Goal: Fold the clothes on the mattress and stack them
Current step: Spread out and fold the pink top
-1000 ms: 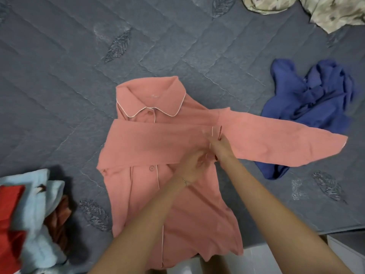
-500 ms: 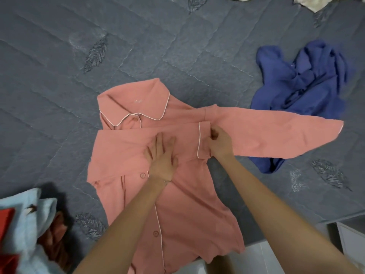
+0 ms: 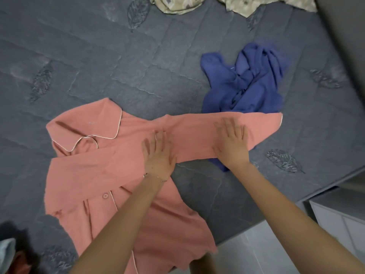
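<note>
Flat across the lower middle of the frame lay the pink shirt point(image 3: 110, 175), front side up on the grey quilted mattress point(image 3: 98, 56), its collar point(image 3: 85, 125) pointing toward the upper left and its hem reaching the mattress edge at the bottom. One sleeve was folded across the chest as a wide band. The other sleeve point(image 3: 262, 127) stretched out toward the right of the frame, its cuff end lying over the lower part of a crumpled blue garment point(image 3: 246, 84).

Both hands pressed down on the shirt with straight, slightly spread fingers, and neither had hold of any cloth. The left hand point(image 3: 158, 153) lay palm down at the centre of the frame, where the outstretched sleeve met the body of the shirt; a thin bracelet point(image 3: 156, 177) circled its wrist. The right hand point(image 3: 231, 143) lay palm down farther right, on the middle of that sleeve, near the blue garment.

A button point(image 3: 105, 195) showed on the shirt front below the folded band. Two pale patterned cloths point(image 3: 177, 4) sat bunched at the top edge of the frame, well apart from the shirt. Some light blue and reddish fabric point(image 3: 7, 254) peeked in at the lower left corner. Beyond the mattress edge, at the lower right, were a pale floor point(image 3: 256, 250) and a white cabinet point(image 3: 339, 214).
</note>
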Demonstrator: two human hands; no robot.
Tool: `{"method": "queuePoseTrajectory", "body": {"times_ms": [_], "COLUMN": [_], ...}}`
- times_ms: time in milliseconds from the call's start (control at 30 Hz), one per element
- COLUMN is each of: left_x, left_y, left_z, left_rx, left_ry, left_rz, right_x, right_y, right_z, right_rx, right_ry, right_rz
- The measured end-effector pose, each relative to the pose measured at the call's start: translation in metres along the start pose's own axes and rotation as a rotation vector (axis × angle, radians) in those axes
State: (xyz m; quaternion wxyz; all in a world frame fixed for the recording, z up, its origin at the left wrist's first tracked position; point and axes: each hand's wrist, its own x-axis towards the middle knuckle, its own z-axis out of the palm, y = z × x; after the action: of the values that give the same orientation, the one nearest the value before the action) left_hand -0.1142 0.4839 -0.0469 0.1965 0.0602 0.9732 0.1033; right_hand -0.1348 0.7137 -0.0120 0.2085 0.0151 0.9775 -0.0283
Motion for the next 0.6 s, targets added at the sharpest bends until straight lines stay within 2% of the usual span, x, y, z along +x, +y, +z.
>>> {"method": "queuePoseTrajectory", "body": {"times_ms": [200,300,533,600], "left_x": [0.030,0.043,0.059,0.062], "left_y": [0.045,0.069,0.099,0.099], "left_z": [0.006,0.008,0.013,0.015], "left_rx": [0.120,0.069,-0.014,-0.036], "left_ry": [-0.077,-0.146,-0.265,-0.319], "left_rz": [0.067,0.083,0.095,0.058], "right_x": [0.018,0.029,0.032,0.024], "right_y": [0.067,0.092,0.123,0.123], "right_z": [-0.018,-0.029,-0.032,-0.028], "right_rx": [0.046,0.137,0.081,0.209], "right_ry": [0.061,0.084,0.025,-0.007], "right_rz": [0.049,0.109,0.191,0.201]}}
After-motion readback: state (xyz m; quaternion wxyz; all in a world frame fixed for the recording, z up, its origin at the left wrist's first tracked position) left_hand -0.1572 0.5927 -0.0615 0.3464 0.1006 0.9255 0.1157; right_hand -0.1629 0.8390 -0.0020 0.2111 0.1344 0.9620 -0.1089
